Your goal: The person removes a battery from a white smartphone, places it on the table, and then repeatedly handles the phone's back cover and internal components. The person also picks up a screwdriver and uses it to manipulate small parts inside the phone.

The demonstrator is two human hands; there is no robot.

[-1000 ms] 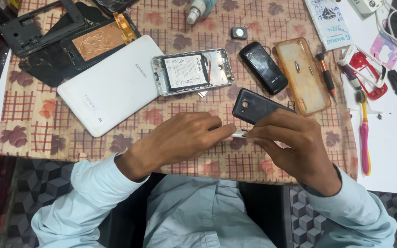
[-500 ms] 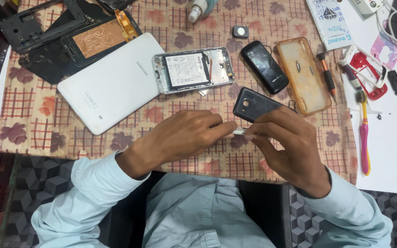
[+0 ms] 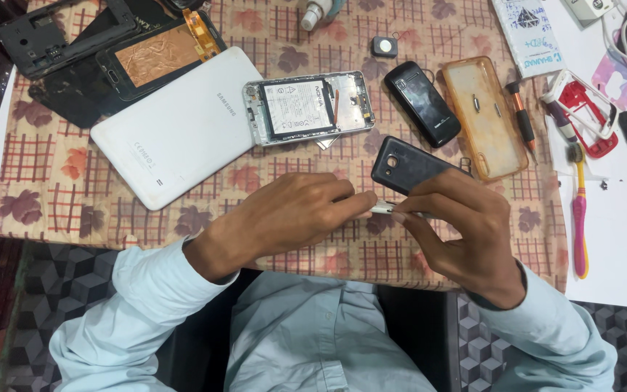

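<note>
Head view: both hands' fingers pinch small silvery part (image 3: 386,208), maybe tray; dark phone (image 3: 404,163) touching right hand (image 3: 459,229); left hand (image 3: 292,214) beside.

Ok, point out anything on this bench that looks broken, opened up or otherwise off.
Several devices lie dismantled. The silver phone at centre lies with its back off and battery exposed. At top left a black frame lies stripped beside a panel with copper foil showing. The white tablet lies face down, askew. Both hands pinch a thin part by the dark phone.
</note>
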